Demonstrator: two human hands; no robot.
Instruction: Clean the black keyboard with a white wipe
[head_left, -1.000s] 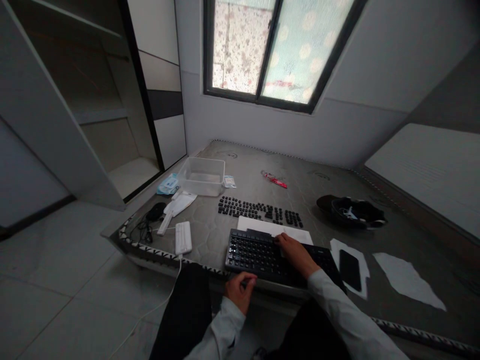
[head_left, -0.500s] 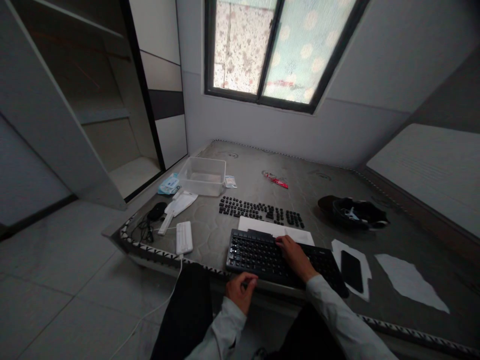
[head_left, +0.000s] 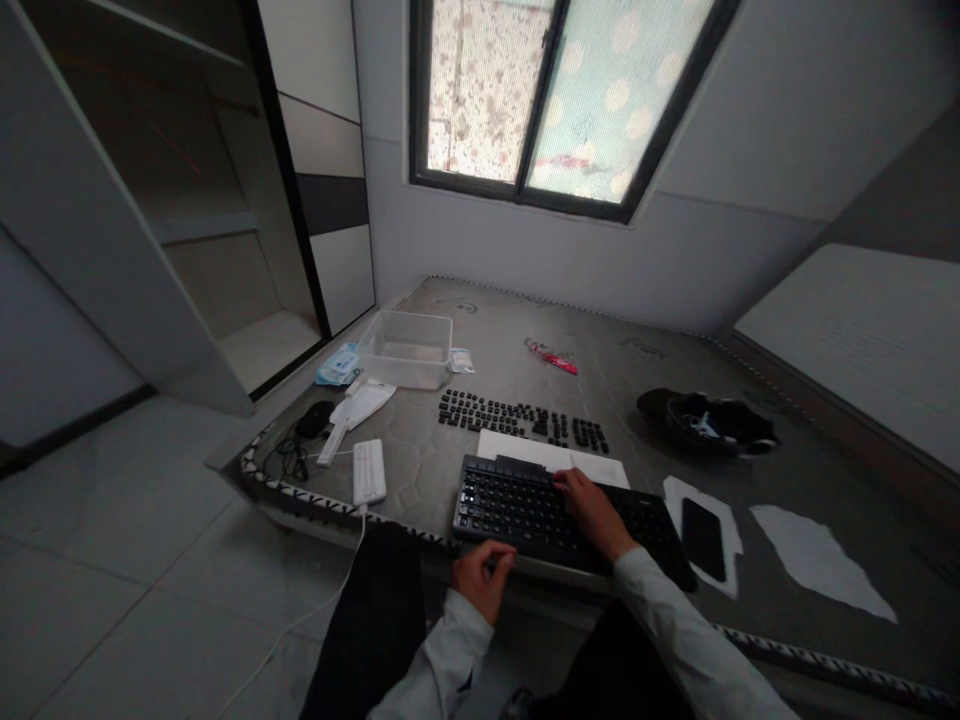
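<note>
Keyboard (head_left: pixel 525 510) lies low in the middle of the frame, on the mattress (head_left: pixel 480 340) edge. I judge it light, stiff, best gripped at both ends. My right hand (head_left: pixel 592 505) rests spread on its keys; my left hand (head_left: pixel 480 578), fingers curled, touches its near edge.

Left hand (head_left: pixel 480 575) is held curled, close to the body; right hand (head_left: pixel 592 505) is extended forward, palm down.
</note>
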